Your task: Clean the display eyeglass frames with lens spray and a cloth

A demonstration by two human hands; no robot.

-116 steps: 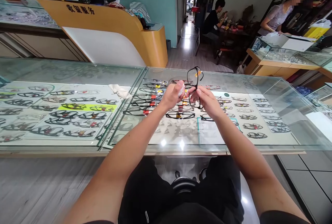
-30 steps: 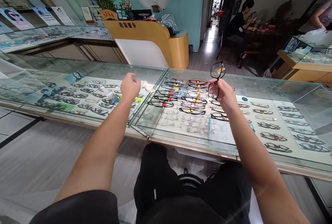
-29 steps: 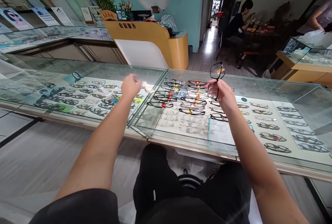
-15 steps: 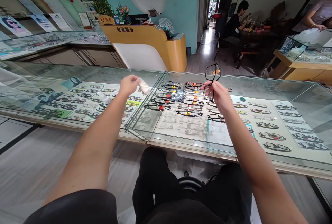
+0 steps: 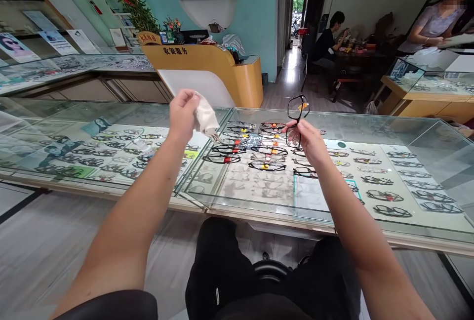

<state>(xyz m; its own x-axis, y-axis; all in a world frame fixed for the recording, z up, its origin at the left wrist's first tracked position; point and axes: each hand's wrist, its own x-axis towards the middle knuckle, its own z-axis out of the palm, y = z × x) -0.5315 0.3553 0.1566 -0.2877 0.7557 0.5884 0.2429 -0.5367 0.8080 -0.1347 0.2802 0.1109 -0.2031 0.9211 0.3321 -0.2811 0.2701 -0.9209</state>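
The left hand [image 5: 182, 112], left of the frame centre, is closed around a pale cloth [image 5: 206, 118] that hangs from its fingers above the glass desk [image 5: 370, 127]. The right hand [image 5: 310, 141], right of centre, grips black glasses [image 5: 296, 118] by the frame, and they stand upright above the desk. Under the glass lie rows of display frames [image 5: 255, 154]. In the upper right, a seated person [image 5: 326, 43] is at a table.
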